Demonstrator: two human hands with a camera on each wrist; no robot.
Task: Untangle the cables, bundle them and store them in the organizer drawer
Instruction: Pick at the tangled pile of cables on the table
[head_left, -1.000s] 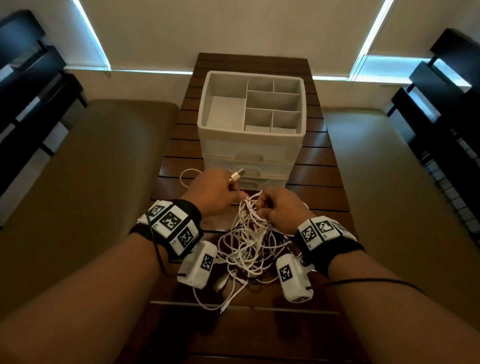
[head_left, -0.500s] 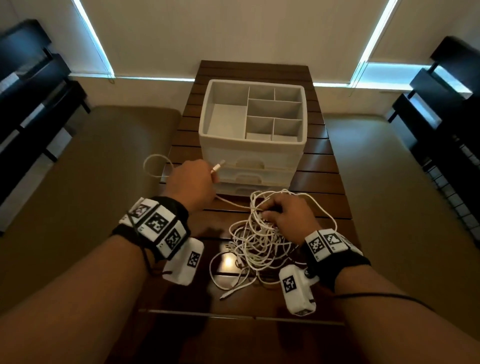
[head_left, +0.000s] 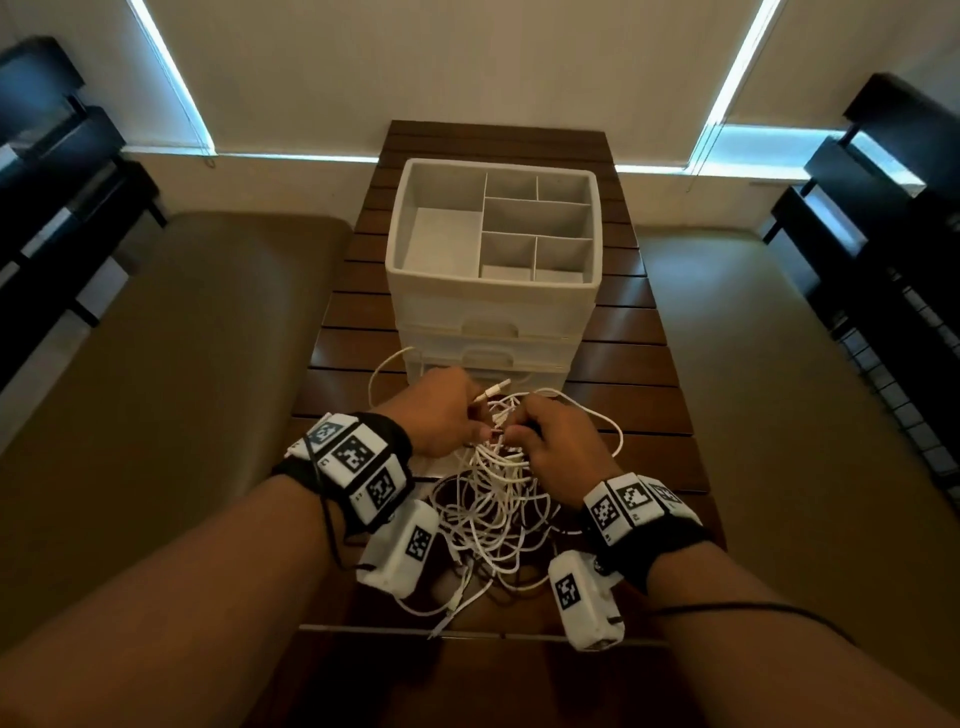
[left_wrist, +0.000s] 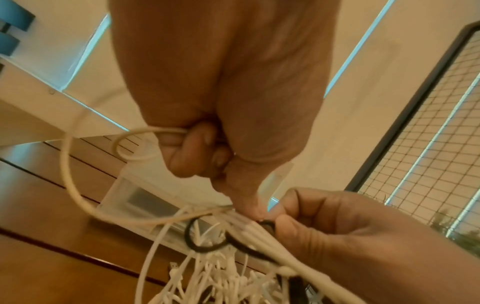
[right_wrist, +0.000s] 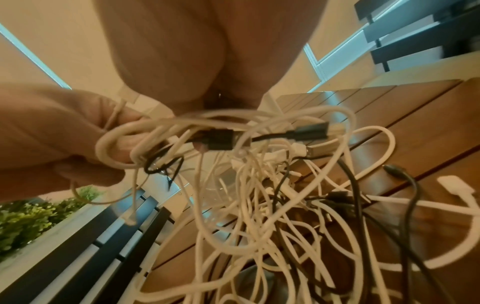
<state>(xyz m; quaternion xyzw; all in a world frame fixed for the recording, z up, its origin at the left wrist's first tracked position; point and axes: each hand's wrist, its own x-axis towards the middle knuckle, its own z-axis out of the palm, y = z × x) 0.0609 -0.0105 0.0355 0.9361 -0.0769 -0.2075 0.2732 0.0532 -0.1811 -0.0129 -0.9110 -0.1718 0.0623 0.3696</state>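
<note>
A tangle of white cables (head_left: 493, 504) with a few black ones lies on the wooden table (head_left: 644, 410), partly lifted. My left hand (head_left: 470, 415) grips one cream cable (left_wrist: 124, 144) in a fist, and its USB plug (head_left: 493, 388) sticks out past the knuckles. My right hand (head_left: 519, 431) pinches the top of the tangle right beside the left hand. In the right wrist view, black plugs (right_wrist: 221, 139) hang among the white loops (right_wrist: 259, 185). The white organizer (head_left: 395, 260) stands behind, its divided top tray bare and its drawers (head_left: 491, 327) closed.
Tan cushioned benches (head_left: 182, 364) flank the narrow slatted table on both sides. Dark slatted chairs (head_left: 62, 171) stand at the far left and far right. Loose cable ends (head_left: 452, 608) trail toward the table's near edge.
My left hand, which had pulled a cable out to the left, has come back to the tangle beside my right hand. The cable loop at the left has shrunk.
</note>
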